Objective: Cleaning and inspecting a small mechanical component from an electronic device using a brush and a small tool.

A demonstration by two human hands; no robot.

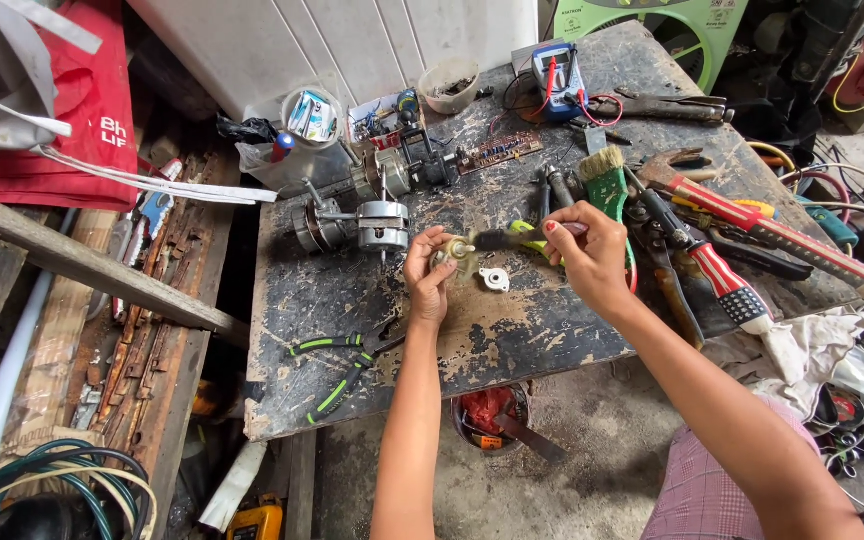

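My left hand (428, 272) pinches a small round metal part (455, 250) with a brass centre, held just above the scarred dark worktable (332, 300). My right hand (586, 252) grips a screwdriver with a yellow-green and black handle (512, 237), its tip pointing left into that part. A small white plastic piece (495, 279) lies on the table just below the two hands. A grey electric motor (382, 225) with its shaft lies left of my left hand.
Green-handled pliers (344, 365) lie near the front edge. A green paintbrush (607, 180), a red pipe wrench (772, 232), red-white handled pliers (722, 280) and other tools crowd the right side. A multimeter (557, 70), a circuit board (500, 150) and a plastic cup (449, 85) sit at the back.
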